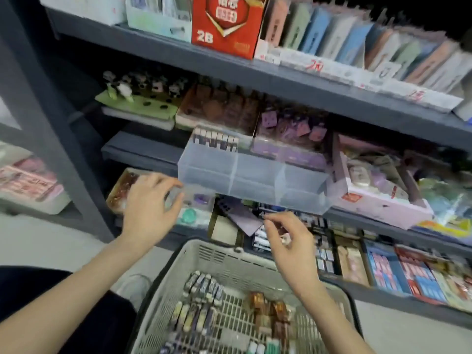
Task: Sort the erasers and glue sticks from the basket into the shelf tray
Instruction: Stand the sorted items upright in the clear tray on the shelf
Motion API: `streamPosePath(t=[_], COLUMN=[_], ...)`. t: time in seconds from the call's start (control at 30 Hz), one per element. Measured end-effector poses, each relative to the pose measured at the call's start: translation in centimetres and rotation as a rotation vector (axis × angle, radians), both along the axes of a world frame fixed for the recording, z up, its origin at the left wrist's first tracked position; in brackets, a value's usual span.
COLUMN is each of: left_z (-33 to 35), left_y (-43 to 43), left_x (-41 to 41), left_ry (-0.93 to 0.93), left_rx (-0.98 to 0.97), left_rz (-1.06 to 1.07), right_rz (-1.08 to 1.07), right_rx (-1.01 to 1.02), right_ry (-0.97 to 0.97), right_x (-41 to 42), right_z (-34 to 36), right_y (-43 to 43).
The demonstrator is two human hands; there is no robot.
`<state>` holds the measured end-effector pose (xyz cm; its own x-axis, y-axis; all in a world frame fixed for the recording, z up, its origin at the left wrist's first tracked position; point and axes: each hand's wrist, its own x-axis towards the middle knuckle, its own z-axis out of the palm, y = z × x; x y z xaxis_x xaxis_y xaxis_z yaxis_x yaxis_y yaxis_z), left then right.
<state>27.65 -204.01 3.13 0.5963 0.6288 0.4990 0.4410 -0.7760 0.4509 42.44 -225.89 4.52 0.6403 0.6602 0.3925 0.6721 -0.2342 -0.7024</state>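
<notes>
A grey plastic basket (224, 254) sits below me, with several wrapped erasers (204, 287) and brown packets (270, 312) lying in it. A clear divided tray (255, 180) juts out from the middle shelf; a row of small sticks (217, 141) stands in its back left compartment, and the front compartments look bare. My left hand (150, 208) hovers left of the tray's front corner, fingers loosely curled, holding nothing I can see. My right hand (286, 241) is raised above the basket's far rim, just under the tray, with thumb and fingers drawn together; whether they pinch something is blurred.
Dark shelves are packed with stationery: a red 2B box (224, 24) on top, a pink box (378, 198) right of the tray, packets (383, 267) on the lower shelf. A grey upright post (51, 123) stands at left. My dark-clothed knee (33, 287) is at bottom left.
</notes>
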Motion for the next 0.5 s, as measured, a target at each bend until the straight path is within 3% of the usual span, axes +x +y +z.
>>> streamPosePath(t=[0.17, 0.27, 0.33, 0.5], left_z=[-9.8, -14.1, -15.7, -17.4], left_y=[-5.0, -6.2, -6.9, -7.1], left_x=[-6.0, -8.1, -8.5, -8.6], left_ry=[0.372, 0.464, 0.431, 0.327], left_rx=[-0.040, -0.060, -0.142, -0.292], left_rz=[-0.063, -0.096, -0.105, -0.089], right_rz=[0.004, -0.068, -0.177, -0.309], right_rx=[-0.488, -0.688, -0.667, -0.531], right_ry=[0.500, 0.864, 1.089, 1.226], right_x=[-4.4, -6.8, -8.0, -9.5], right_z=[-14.0, -20.5, -23.0, -25.8], right_y=[-5.0, -5.8, -5.5, -2.4])
